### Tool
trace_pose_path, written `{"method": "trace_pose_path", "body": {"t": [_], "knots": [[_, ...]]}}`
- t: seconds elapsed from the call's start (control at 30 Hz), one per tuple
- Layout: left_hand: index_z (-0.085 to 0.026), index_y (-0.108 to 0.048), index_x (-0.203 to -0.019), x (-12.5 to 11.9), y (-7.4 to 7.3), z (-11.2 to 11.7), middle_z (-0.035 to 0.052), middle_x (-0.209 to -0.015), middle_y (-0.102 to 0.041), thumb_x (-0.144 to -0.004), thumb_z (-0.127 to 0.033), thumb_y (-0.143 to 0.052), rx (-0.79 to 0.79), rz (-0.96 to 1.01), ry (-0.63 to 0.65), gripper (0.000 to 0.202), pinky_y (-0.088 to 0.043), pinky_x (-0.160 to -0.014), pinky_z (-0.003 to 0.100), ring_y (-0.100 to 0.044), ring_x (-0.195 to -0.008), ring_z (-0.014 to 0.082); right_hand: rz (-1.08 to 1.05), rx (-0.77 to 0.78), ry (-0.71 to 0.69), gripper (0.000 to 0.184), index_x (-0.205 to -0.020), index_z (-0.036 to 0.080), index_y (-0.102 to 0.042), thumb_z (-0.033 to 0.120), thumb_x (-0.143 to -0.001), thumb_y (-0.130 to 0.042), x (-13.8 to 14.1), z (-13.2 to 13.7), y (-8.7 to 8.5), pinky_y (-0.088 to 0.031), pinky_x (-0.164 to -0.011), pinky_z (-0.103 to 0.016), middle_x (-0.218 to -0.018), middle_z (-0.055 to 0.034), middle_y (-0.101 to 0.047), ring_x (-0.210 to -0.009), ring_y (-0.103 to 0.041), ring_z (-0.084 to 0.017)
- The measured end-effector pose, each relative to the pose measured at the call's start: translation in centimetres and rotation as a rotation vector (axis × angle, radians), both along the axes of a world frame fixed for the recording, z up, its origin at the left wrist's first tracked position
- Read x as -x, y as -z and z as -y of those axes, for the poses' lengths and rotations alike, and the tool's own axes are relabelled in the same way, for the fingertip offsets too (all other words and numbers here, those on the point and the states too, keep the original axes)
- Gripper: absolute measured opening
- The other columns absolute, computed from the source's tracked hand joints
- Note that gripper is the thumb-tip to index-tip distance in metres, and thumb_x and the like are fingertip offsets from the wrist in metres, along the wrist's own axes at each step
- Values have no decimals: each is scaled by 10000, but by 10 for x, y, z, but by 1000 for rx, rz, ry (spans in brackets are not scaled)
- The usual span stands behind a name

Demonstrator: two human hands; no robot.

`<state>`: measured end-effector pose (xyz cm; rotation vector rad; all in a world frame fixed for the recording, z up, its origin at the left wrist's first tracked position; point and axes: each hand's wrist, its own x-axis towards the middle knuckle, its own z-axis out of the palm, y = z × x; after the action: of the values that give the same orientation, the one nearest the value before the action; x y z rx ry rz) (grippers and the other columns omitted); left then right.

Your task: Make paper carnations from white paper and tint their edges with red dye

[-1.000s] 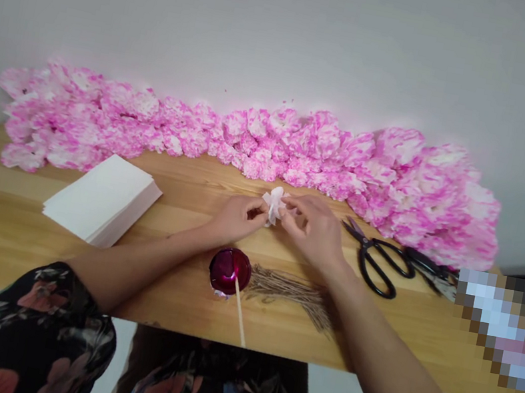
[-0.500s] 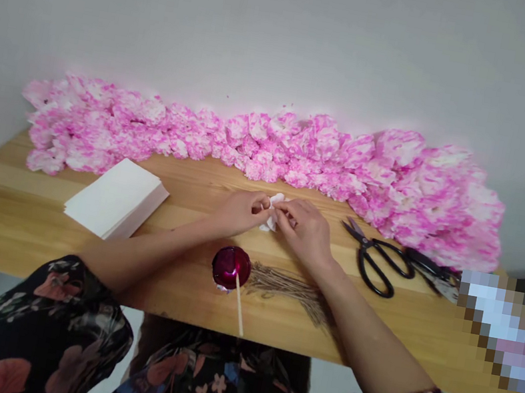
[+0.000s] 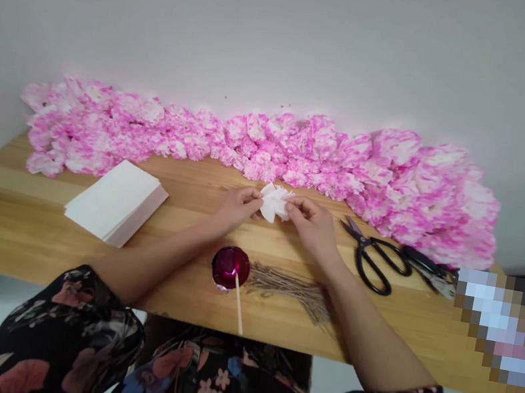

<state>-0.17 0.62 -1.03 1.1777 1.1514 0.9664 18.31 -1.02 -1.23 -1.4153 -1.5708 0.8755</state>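
Note:
A small white paper flower is pinched between my two hands above the middle of the wooden table. My left hand grips its left side with closed fingers. On its right side my right hand has the fingertips closed on the petals. The paper is fanned out into pleated petals.
A long row of pink-and-white paper flowers lines the back wall. A stack of white paper lies at left. A small cup of red dye with a stick, a bundle of twine and black scissors lie near my hands.
The white paper piece has been spread from a small crumpled bunch into a wider fan of petals. My hands have drawn slightly apart.

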Motion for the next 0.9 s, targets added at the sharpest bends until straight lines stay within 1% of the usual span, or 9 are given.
{"method": "trace_pose_path", "body": {"t": [0.1, 0.23, 0.33, 0.47, 0.57, 0.67, 0.73, 0.8, 0.9], "knots": [[-134, -585, -745, 0, 6, 1, -22, -696, -639, -823, -116, -575, -43, 5, 41, 81, -526, -628, 192, -615, -597, 74, -21, 5, -5, 255, -922, 189, -734, 391, -846, -598, 1, 1, -5, -467, -637, -296, -829, -32, -746, -679, -627, -170], [-146, -589, -766, 0, 6, 8, -14, -721, -649, -835, -173, -572, -163, -112, 129, 75, -492, -664, 203, -618, -659, 94, 308, -204, 7, 221, -973, 212, -737, 371, -855, -639, 4, 7, -11, -460, -680, -320, -875, -46, -745, -766, -640, -199], [-157, -600, -768, 2, 1, 14, -7, -714, -643, -857, -254, -565, -296, -290, 167, 137, -432, -627, 211, -578, -654, 106, 467, -347, -35, 163, -950, 221, -735, 314, -894, -614, 6, 9, -10, -460, -720, -338, -846, -52, -736, -825, -644, -221], [-165, -617, -775, 5, -4, 16, -9, -682, -624, -877, -327, -551, -452, -501, 137, 203, -368, -603, 234, -527, -626, 114, 495, -443, -99, 197, -955, 219, -739, 270, -942, -549, 8, 11, -6, -465, -747, -340, -867, -62, -735, -845, -646, -224], [-169, -599, -750, 6, -3, 14, -15, -655, -602, -871, -287, -532, -494, -539, 143, 182, -360, -597, 235, -516, -612, 112, 508, -473, -108, 215, -951, 221, -742, 267, -951, -532, 10, 12, -6, -458, -751, -338, -880, -66, -732, -850, -642, -222], [-166, -568, -721, 5, 0, 11, -13, -639, -608, -856, -225, -508, -344, -415, 166, 159, -382, -554, 218, -525, -555, 99, 444, -411, -45, 192, -922, 211, -737, 258, -919, -550, 10, 11, -5, -451, -757, -340, -875, -62, -731, -834, -633, -217], [-162, -556, -720, 4, 2, 9, -10, -622, -611, -855, -204, -501, -158, -271, 169, 152, -404, -516, 207, -535, -508, 93, 304, -287, 17, 173, -884, 202, -724, 272, -886, -566, 8, 7, -3, -448, -709, -326, -844, -47, -725, -756, -616, -195], [-157, -560, -732, 4, 3, 7, -11, -597, -606, -856, -196, -506, -28, -156, 161, 141, -423, -493, 198, -537, -480, 88, 106, -123, 36, 177, -841, 193, -704, 314, -855, -577, 5, 3, -1, -434, -634, -301, -779, -23, -704, -657, -576, -165], [-151, -588, -759, 4, 3, 7, -13, -586, -609, -861, -215, -527, -12, -113, 168, 134, -440, -501, 190, -544, -483, 85, -90, 33, 0, 215, -838, 183, -691, 373, -825, -591, 2, 0, -2, -414, -579, -281, -732, -5, -680, -605, -544, -147]]}}
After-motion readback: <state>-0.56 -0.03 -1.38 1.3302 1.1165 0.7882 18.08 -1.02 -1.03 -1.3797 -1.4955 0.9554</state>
